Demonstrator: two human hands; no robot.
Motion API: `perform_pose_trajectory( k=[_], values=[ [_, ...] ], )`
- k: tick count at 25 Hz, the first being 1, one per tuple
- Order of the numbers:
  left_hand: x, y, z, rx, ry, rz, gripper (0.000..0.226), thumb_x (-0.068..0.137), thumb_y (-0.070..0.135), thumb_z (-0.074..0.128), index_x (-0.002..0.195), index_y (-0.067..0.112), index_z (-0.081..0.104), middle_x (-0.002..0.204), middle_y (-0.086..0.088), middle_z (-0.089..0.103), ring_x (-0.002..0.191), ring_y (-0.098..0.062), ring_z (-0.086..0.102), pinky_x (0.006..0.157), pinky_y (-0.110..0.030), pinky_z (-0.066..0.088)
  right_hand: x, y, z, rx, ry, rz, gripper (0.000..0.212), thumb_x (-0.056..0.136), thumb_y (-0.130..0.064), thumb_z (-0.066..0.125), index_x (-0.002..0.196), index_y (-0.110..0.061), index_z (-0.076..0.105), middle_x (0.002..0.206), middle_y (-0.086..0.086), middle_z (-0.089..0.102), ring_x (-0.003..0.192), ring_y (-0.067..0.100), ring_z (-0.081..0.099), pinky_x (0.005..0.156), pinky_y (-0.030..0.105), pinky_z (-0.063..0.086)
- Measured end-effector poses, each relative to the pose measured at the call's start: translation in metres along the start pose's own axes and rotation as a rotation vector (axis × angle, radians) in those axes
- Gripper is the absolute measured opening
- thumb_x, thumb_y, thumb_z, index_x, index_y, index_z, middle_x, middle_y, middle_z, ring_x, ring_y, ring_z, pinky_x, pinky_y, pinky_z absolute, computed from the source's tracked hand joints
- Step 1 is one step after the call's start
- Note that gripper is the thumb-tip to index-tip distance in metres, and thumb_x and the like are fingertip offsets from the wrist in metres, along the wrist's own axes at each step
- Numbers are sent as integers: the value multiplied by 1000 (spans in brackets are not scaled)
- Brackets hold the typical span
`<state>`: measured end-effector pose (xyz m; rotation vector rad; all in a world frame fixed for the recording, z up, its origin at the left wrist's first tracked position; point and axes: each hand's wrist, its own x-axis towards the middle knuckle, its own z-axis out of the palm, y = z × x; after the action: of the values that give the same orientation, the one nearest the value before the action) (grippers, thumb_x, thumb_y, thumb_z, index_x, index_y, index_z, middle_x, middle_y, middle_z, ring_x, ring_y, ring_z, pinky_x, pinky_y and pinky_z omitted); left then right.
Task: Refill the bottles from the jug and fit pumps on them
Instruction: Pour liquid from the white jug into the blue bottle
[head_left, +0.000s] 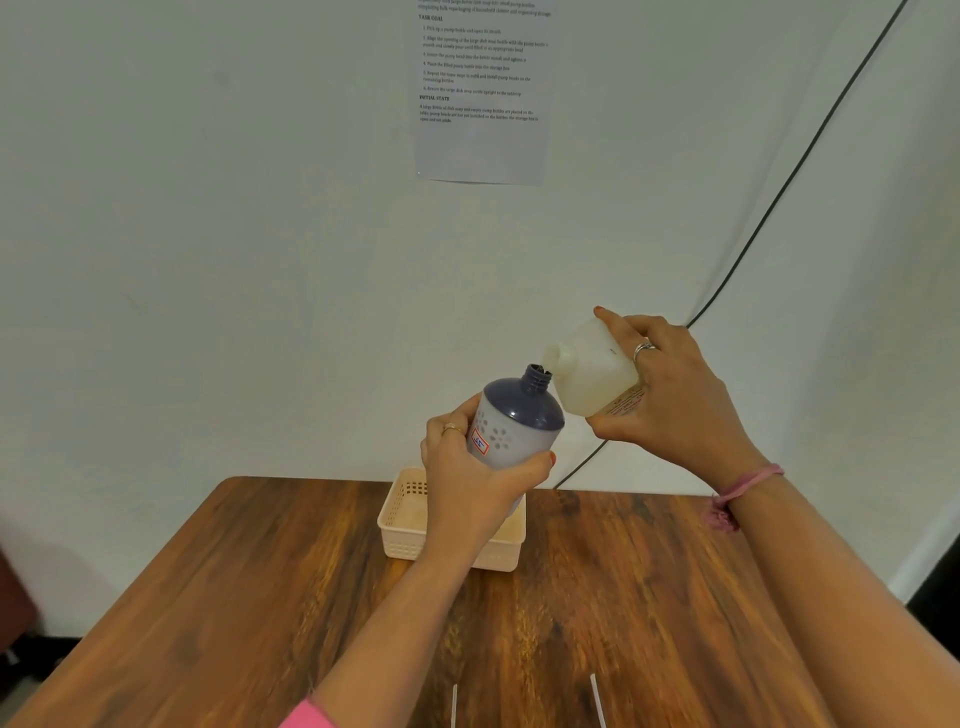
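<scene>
Pouring step: left hand clamped round bottle; right hand gripping tilted jug, spout at bottle mouth. Next: hold alignment, pour slowly.

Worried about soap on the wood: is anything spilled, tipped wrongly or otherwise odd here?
No spill shows on the table. The jug is tilted on purpose, spout at the open neck of the bottle, which leans toward it. Nothing stands out.

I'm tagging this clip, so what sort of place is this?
Probably a staged recording room, not a home kitchen: a printed task sheet is stuck on a plain white wall, over a bare wooden table holding a small basket.
</scene>
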<state>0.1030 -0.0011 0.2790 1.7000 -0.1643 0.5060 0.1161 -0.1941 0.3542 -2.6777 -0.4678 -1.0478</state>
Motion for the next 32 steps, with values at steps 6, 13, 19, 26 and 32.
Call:
perform_pose_trajectory(
  k=[6, 13, 19, 26, 32],
  values=[
    [0, 1, 2, 6, 13, -5, 76, 50, 44, 80, 117, 40, 44, 113, 8, 45, 109, -15, 50, 73, -17, 49, 1, -1, 0, -16, 4, -22, 100, 59, -35, 83, 146, -24, 34, 128, 4, 50, 113, 16, 38, 68, 26, 39],
    [-2, 2, 0, -6, 15, -6, 80, 50, 43, 81, 123, 32, 49, 114, 7, 44, 111, -17, 50, 81, -28, 54, 2, -1, -2, -30, -5, -21, 101, 59, -35, 82, 146, -25, 33, 128, 3, 49, 114, 19, 40, 69, 28, 40],
    [-2, 2, 1, -1, 18, -6, 78, 50, 44, 81, 119, 37, 47, 114, 7, 44, 110, -17, 50, 78, -23, 52, 2, -1, -2, -42, -16, -29, 101, 59, -34, 82, 146, -25, 32, 128, 3, 49, 114, 18, 39, 69, 27, 40],
    [-2, 0, -1, 8, 28, -1, 76, 49, 44, 80, 116, 40, 44, 111, 9, 43, 110, -16, 49, 77, -22, 51, 2, -2, -5, -47, -29, -31, 103, 59, -34, 83, 147, -24, 31, 130, 4, 49, 115, 20, 40, 71, 31, 43],
    [-3, 1, -1, -2, 25, -2, 76, 49, 44, 81, 116, 41, 44, 111, 10, 43, 110, -15, 49, 76, -20, 50, 2, -2, -6, -71, -36, -30, 103, 59, -34, 82, 147, -25, 30, 130, 3, 48, 115, 18, 38, 70, 29, 41]
  ],
)
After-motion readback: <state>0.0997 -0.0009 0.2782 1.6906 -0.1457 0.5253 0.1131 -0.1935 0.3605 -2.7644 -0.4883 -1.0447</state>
